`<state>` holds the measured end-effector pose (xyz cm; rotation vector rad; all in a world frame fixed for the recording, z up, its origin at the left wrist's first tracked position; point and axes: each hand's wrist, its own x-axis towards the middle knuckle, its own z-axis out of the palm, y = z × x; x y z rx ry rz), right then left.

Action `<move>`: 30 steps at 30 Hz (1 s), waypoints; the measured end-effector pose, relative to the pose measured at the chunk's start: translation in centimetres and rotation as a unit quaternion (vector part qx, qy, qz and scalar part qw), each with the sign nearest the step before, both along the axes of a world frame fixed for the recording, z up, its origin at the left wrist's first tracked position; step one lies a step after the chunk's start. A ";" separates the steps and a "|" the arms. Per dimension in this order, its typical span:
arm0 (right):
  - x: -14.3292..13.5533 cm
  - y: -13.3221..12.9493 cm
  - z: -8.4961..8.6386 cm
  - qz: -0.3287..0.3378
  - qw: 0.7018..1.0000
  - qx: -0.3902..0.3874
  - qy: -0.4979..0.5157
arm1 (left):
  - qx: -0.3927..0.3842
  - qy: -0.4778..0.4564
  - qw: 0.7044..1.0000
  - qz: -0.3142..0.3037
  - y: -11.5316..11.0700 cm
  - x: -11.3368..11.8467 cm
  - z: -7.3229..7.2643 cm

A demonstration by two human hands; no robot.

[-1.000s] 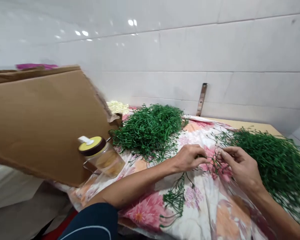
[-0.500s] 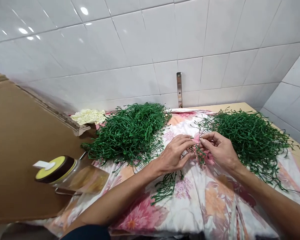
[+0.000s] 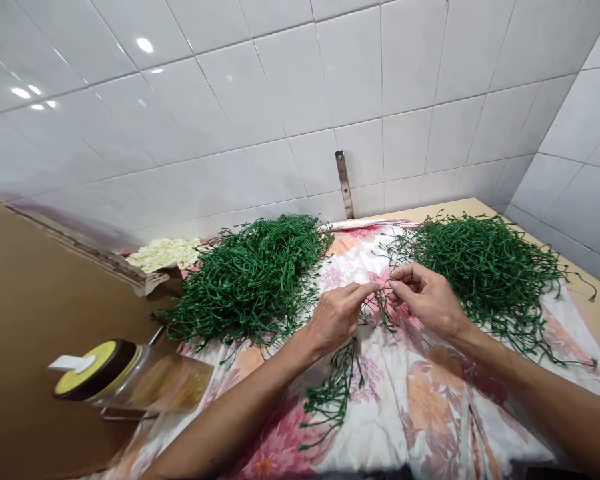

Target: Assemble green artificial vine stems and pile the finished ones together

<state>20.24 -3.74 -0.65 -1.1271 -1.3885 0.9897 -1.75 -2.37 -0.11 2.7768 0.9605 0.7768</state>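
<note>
Lying on a white cloth with pink and orange flowers (image 3: pixel 380 427), a loose bunch of thin green stems (image 3: pixel 330 393) reaches toward the left hand (image 3: pixel 335 317). That hand is narrowly curled, fingertips beside a small dark-green clump (image 3: pixel 384 310); its grip cannot be told. The right hand (image 3: pixel 427 300) pinches the clump's upper end. A clear jar with a yellow-and-brown lid (image 3: pixel 165 383) leans at left. Large green heaps (image 3: pixel 250 280) flank the hands, before a white tiled wall (image 3: pixel 280 100).
</note>
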 end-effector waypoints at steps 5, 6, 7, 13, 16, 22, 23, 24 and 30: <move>-0.1 -0.2 0.3 0.019 0.999 -0.021 0.044 | 0.027 -0.008 0.999 -0.026 -0.2 0.1 0.2; -0.1 -0.2 0.3 0.023 0.998 -0.027 0.049 | 0.036 -0.011 0.999 -0.030 -0.2 0.1 0.2; -0.1 -0.2 0.2 0.025 0.998 -0.030 0.053 | 0.050 -0.008 0.998 -0.032 -0.2 0.1 0.2; -0.3 -0.1 0.2 0.042 0.998 -0.040 0.039 | 0.123 0.062 0.990 -0.042 -0.2 0.0 -0.2; -0.6 -0.2 0.4 0.065 0.994 -0.067 0.058 | 0.128 0.060 0.989 -0.042 -0.2 0.1 -0.3; -0.7 -0.2 0.2 0.061 0.995 -0.064 0.051 | 0.045 -0.047 0.996 -0.054 -0.3 0.6 -0.2; -0.6 -0.2 0.3 0.060 0.996 -0.058 0.039 | 0.023 -0.080 0.995 -0.053 -0.4 0.7 0.0; -0.6 -0.2 0.3 0.060 0.997 -0.050 0.026 | 0.004 -0.111 0.993 -0.048 -0.4 0.8 0.1; -0.3 -0.9 1.3 0.080 0.997 -0.007 0.001 | -0.064 -0.196 0.978 0.036 -0.5 0.9 0.6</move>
